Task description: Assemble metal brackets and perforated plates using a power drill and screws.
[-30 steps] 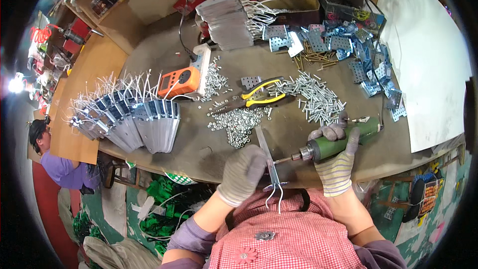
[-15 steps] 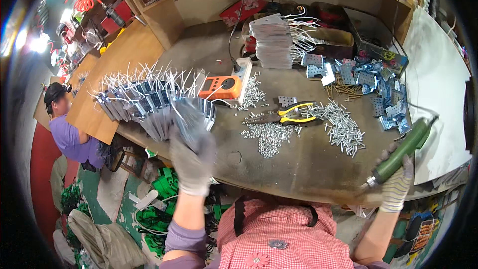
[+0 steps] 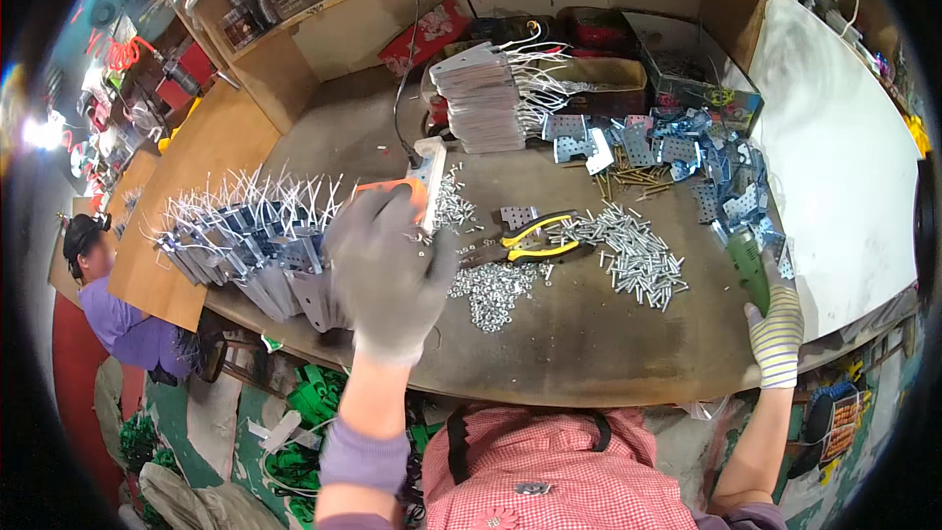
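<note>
My left hand (image 3: 388, 270), in a grey glove, hovers over the bench with its fingers spread and nothing visible in it, just right of a leaning row of metal brackets with white wires (image 3: 250, 245). It covers part of an orange tool (image 3: 424, 177). My right hand (image 3: 775, 334), in a striped glove, grips a green electric screwdriver (image 3: 751, 265) at the bench's right edge. Between the hands lie a pile of small nuts (image 3: 491, 290), yellow-handled pliers (image 3: 530, 240) and a heap of silver screws (image 3: 633, 255).
A stack of wired plates (image 3: 491, 98) and loose blue-tinted brackets (image 3: 687, 152) sit at the back. A white board (image 3: 844, 167) flanks the right. Another person in purple (image 3: 118, 304) sits at the left by a wooden table (image 3: 186, 177). Green items (image 3: 314, 402) lie on the floor.
My left hand, which held a wired bracket a second ago, set it at the row and has now swung right, empty. My right hand carried the screwdriver out to the right edge.
</note>
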Demonstrator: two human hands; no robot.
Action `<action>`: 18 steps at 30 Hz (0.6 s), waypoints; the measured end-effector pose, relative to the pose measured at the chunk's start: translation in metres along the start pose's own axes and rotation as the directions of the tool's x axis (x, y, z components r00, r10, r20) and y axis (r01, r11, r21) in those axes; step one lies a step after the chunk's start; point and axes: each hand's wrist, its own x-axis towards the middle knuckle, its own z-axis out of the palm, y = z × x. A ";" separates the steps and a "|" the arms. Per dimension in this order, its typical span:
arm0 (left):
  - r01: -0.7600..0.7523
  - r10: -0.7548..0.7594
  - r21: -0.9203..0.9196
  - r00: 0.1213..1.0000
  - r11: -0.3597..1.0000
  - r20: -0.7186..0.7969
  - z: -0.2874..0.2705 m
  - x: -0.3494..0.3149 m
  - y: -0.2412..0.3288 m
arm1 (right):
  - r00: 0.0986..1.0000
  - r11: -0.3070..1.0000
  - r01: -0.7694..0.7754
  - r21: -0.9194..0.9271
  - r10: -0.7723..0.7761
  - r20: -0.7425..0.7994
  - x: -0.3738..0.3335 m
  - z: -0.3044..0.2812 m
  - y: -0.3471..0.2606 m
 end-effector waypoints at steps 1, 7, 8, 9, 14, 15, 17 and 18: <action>-0.029 0.035 -0.074 0.996 0.997 0.078 0.018 0.028 0.003 | 0.998 0.999 -0.040 -0.006 0.041 0.055 0.003 -0.002 -0.006; -0.130 0.084 0.215 0.973 0.968 0.214 0.158 0.152 -0.058 | 0.995 0.984 0.099 -0.149 -0.102 -0.013 0.002 -0.007 -0.019; -0.092 0.001 0.229 0.929 0.969 0.370 0.165 0.162 -0.065 | 0.993 0.975 0.098 -0.198 -0.110 -0.051 0.003 -0.012 -0.028; -0.049 -0.084 0.197 0.785 0.979 0.614 0.165 0.184 -0.088 | 0.959 0.972 0.196 -0.126 -0.217 -0.184 0.007 -0.013 -0.043; 0.101 -0.116 0.057 0.871 0.993 0.478 0.131 0.154 -0.073 | 0.817 0.800 0.572 0.178 -0.537 -0.212 0.058 0.000 -0.132; 0.123 -0.050 -0.177 0.927 0.976 0.372 0.126 0.144 -0.048 | 0.775 0.775 0.622 0.117 -0.586 -0.238 0.074 0.007 -0.140; 0.153 -0.021 -0.533 0.969 0.832 0.247 0.111 0.111 -0.005 | 0.677 0.705 0.709 -0.030 -0.691 -0.254 0.115 0.037 -0.146; 0.198 -0.045 -0.637 0.968 0.745 0.248 0.097 0.085 0.002 | 0.611 0.646 0.756 -0.100 -0.753 -0.244 0.136 0.058 -0.155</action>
